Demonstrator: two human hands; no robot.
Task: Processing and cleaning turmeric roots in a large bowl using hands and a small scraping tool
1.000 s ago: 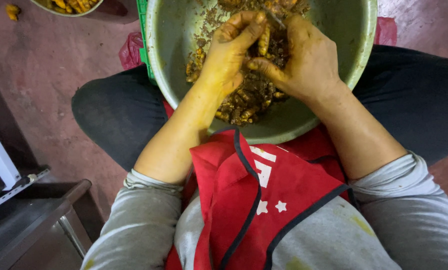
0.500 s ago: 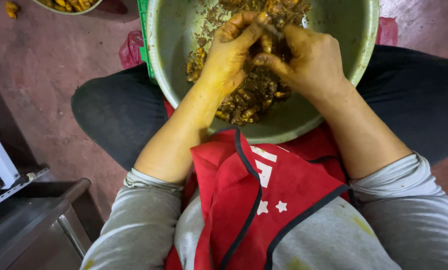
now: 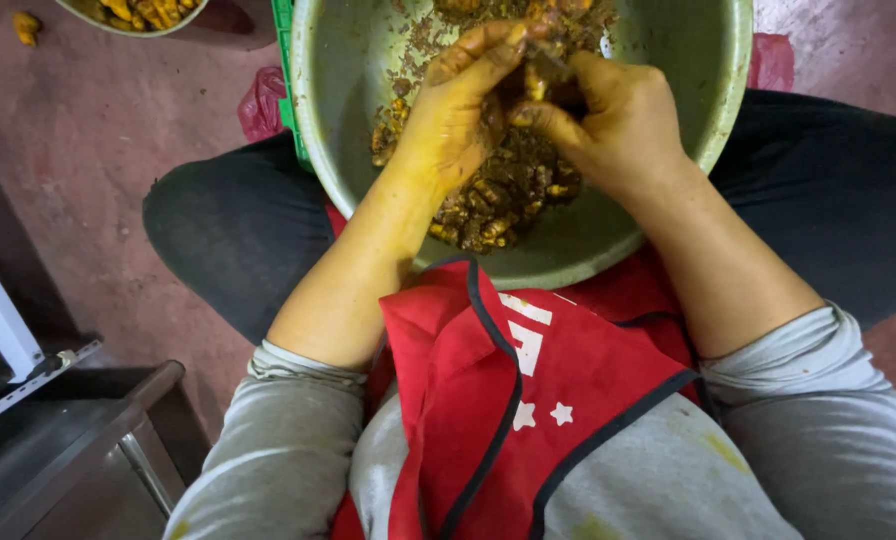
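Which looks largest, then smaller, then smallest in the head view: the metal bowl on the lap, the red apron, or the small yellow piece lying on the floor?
1. Metal bowl and red apron: alike in apparent size; both are cut off by the frame, and the apron is nearer, so unranked.
2. Small yellow piece on the floor: clearly smallest.

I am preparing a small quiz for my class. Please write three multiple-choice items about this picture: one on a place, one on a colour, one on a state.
1. Where is the large metal bowl?
A. on a shelf
B. on the person's lap
C. on a stove

2. What colour is the apron?
A. red
B. blue
C. white

3. What are the left hand and right hand doing?
A. resting apart on the knees
B. together over the bowl, fingers gripping a small root piece
C. holding a cup

Answers: 1 B, the bowl sits between the dark-clad legs; 2 A, red cloth with dark trim; 3 B, both stained hands meet above the heap of pieces.
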